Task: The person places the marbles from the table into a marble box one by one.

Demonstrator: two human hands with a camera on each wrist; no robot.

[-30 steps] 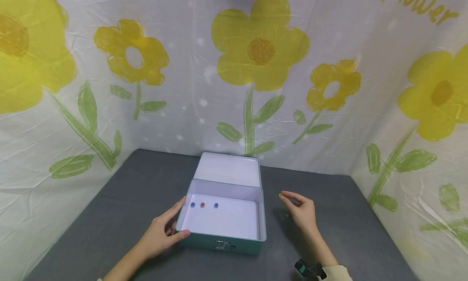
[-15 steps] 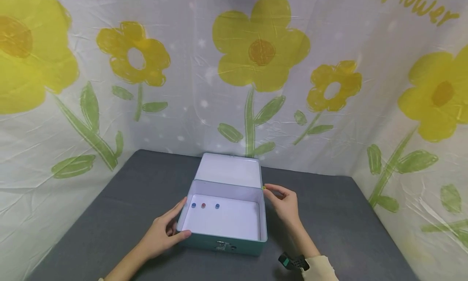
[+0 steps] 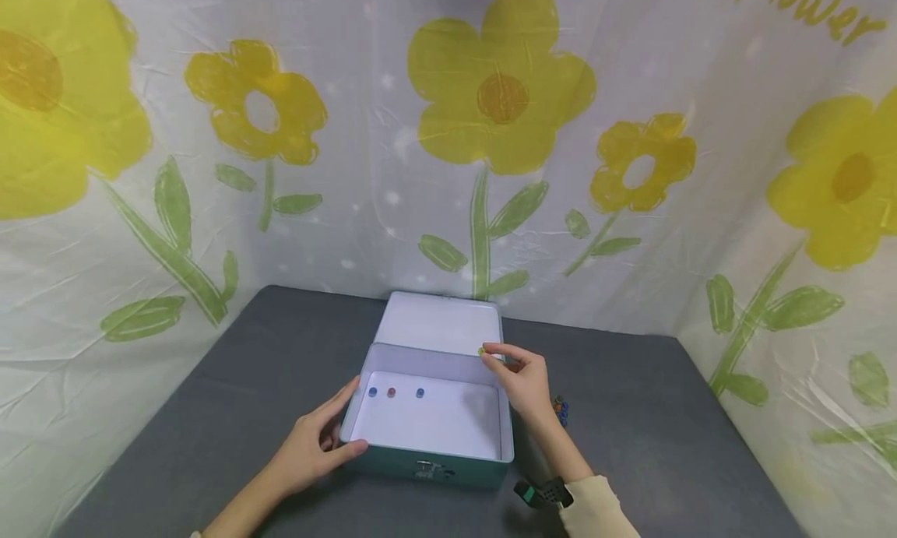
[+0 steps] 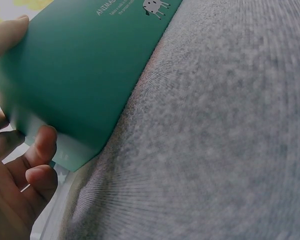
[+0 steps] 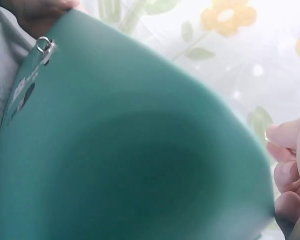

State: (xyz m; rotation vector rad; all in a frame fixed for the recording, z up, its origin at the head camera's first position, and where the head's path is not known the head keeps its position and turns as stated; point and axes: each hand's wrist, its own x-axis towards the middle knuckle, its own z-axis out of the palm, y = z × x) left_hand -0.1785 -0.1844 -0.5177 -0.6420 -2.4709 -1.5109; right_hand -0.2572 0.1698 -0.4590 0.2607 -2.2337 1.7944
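An open green tin box [image 3: 392, 462] with a white inside stands on the table. My left hand [image 3: 308, 448] grips its left front corner, thumb on the front rim and fingers along the left side. Between thumb and index finger my right hand [image 3: 527, 381] pinches a small yellow-green bead [image 3: 482, 351], above the box's back right part. Inside, near the back left, lie a blue bead [image 3: 373, 392], a red bead [image 3: 391, 392] and another blue bead [image 3: 420, 393], apart in a row. The right wrist view has my right fingertips [image 5: 280, 135] beside the tin's edge; the bead barely shows there.
The lid [image 3: 437, 324] leans back behind the box. Right of the box, partly hidden by my right forearm, sits a small cluster of coloured pieces [image 3: 561, 412]. A flower-printed curtain [image 3: 350, 211] hangs behind the dark grey table [image 3: 231, 390].
My right hand has moved left with the yellow-green bead, from beside the box to over its back right part. The coloured cluster shows more clearly. My left hand stays on the box.
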